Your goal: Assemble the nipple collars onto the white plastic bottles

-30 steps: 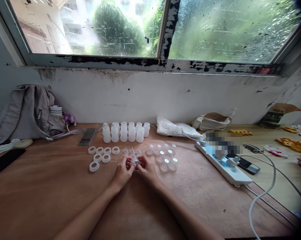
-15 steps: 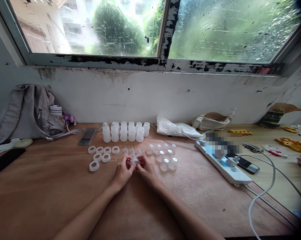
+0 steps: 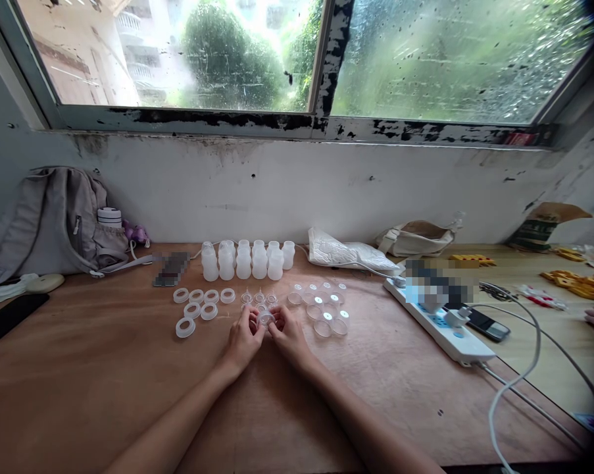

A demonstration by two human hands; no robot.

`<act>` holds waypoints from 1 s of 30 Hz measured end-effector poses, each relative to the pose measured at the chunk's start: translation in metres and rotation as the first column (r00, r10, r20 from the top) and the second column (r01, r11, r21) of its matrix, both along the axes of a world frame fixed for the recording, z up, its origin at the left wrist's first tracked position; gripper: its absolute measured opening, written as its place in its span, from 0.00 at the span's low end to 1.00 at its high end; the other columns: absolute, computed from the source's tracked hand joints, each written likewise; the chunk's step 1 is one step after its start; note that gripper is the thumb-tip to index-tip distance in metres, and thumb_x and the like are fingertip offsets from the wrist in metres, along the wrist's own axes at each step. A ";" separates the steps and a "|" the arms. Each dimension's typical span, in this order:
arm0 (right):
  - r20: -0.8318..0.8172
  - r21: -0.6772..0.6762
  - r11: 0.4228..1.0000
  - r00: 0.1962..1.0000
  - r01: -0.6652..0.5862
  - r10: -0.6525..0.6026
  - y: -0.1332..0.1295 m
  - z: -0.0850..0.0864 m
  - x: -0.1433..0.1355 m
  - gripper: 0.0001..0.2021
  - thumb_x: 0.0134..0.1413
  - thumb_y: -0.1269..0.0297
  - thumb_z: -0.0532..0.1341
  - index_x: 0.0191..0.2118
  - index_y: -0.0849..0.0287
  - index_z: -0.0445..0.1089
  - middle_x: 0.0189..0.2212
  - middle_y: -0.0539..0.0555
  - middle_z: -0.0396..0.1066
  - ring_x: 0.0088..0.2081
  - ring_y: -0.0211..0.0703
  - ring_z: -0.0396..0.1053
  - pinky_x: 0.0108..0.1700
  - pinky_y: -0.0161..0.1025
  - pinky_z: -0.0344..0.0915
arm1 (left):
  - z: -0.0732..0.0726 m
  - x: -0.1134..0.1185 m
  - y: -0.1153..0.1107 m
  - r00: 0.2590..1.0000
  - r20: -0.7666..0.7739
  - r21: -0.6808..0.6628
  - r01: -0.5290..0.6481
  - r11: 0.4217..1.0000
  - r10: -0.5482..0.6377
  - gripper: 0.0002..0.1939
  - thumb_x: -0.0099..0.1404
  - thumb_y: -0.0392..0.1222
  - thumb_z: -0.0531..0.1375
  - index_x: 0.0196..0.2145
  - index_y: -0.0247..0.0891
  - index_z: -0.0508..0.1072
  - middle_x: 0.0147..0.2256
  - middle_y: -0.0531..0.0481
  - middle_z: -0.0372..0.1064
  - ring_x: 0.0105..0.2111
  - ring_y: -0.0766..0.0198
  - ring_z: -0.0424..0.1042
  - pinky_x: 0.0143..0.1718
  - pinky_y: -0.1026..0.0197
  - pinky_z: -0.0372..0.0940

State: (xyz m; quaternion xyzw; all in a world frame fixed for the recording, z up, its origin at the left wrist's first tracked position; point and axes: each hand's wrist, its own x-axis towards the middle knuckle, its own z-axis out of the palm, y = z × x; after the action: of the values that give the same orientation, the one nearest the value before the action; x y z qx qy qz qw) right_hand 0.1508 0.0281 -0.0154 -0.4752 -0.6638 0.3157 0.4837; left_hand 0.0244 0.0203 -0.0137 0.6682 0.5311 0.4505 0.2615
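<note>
Clear ring part sits at the table's middle, pinched between the fingertips of the left hand and right hand. White rings lie left of it, clear caps right, and frosted bottles stand behind.

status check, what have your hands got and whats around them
Both hands on one clear ring-shaped part. White rings left, clear caps right. Nipple-like pieces close ahead.

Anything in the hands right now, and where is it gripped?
Yes: a clear plastic ring-shaped piece, held at its opposite sides by the fingertips of the left hand and right hand.
</note>
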 end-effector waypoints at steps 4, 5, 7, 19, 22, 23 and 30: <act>0.000 0.004 1.000 1.000 -0.006 0.006 -0.001 -0.001 -0.001 0.06 0.44 0.72 0.53 0.32 0.57 0.61 0.23 0.47 0.63 0.23 0.34 0.60 0.25 0.32 0.58 | 0.002 0.000 0.000 1.000 -0.013 0.004 -0.020 1.000 0.020 0.05 0.54 0.37 0.52 0.31 0.39 0.60 0.25 0.55 0.64 0.24 0.68 0.66 0.28 0.65 0.60; 0.001 0.006 1.000 1.000 -0.007 0.007 -0.001 -0.001 -0.002 0.06 0.44 0.72 0.53 0.32 0.57 0.61 0.22 0.47 0.63 0.23 0.34 0.60 0.25 0.32 0.58 | 0.002 0.000 0.000 1.000 -0.012 0.003 -0.022 1.000 0.022 0.05 0.54 0.37 0.52 0.31 0.39 0.60 0.25 0.55 0.64 0.23 0.68 0.65 0.27 0.65 0.60; 0.004 0.010 1.000 1.000 -0.012 0.012 -0.002 0.000 -0.002 0.06 0.44 0.72 0.53 0.32 0.57 0.61 0.22 0.47 0.63 0.23 0.34 0.60 0.25 0.31 0.57 | 0.003 0.000 0.000 1.000 -0.001 -0.002 -0.016 1.000 0.016 0.04 0.54 0.37 0.53 0.31 0.39 0.61 0.25 0.55 0.63 0.23 0.69 0.65 0.27 0.66 0.60; 0.086 0.071 0.997 0.996 -0.024 0.018 -0.004 0.004 -0.001 0.04 0.50 0.66 0.53 0.28 0.58 0.62 0.21 0.48 0.62 0.22 0.34 0.59 0.24 0.31 0.56 | 0.004 -0.004 -0.001 0.998 -0.051 0.038 0.037 0.999 -0.035 0.06 0.58 0.42 0.51 0.28 0.38 0.62 0.21 0.55 0.63 0.21 0.68 0.64 0.25 0.67 0.57; 0.079 0.083 0.996 0.997 -0.019 0.012 -0.004 0.005 0.001 0.04 0.49 0.66 0.54 0.27 0.58 0.61 0.20 0.47 0.60 0.21 0.34 0.58 0.24 0.31 0.55 | 0.005 -0.004 -0.002 0.998 -0.046 0.044 0.048 0.998 -0.046 0.06 0.58 0.43 0.52 0.28 0.38 0.62 0.22 0.55 0.63 0.22 0.68 0.64 0.25 0.67 0.58; 0.057 0.077 0.997 0.998 -0.028 0.023 -0.004 0.006 0.002 0.04 0.49 0.65 0.55 0.27 0.58 0.61 0.20 0.47 0.60 0.21 0.34 0.58 0.24 0.31 0.56 | 0.006 -0.005 -0.003 0.998 -0.027 0.042 0.055 0.998 -0.054 0.06 0.58 0.43 0.51 0.29 0.38 0.62 0.23 0.54 0.64 0.23 0.68 0.64 0.26 0.66 0.59; -0.394 -0.163 0.949 0.899 -0.270 0.189 0.000 0.011 0.007 0.18 0.52 0.57 0.52 0.48 0.54 0.54 0.25 0.48 0.66 0.20 0.34 0.64 0.22 0.33 0.62 | 0.002 -0.007 0.007 0.920 0.369 -0.047 0.164 0.985 -0.136 0.09 0.59 0.43 0.49 0.37 0.39 0.63 0.33 0.51 0.65 0.25 0.69 0.66 0.24 0.67 0.64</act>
State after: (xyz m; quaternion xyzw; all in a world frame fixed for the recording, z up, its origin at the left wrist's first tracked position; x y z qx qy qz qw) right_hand 0.1574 0.0277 -0.0043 -0.3735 -0.5732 0.5249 0.5063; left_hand 0.0170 0.0277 -0.0120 0.6013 0.4377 0.5243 0.4148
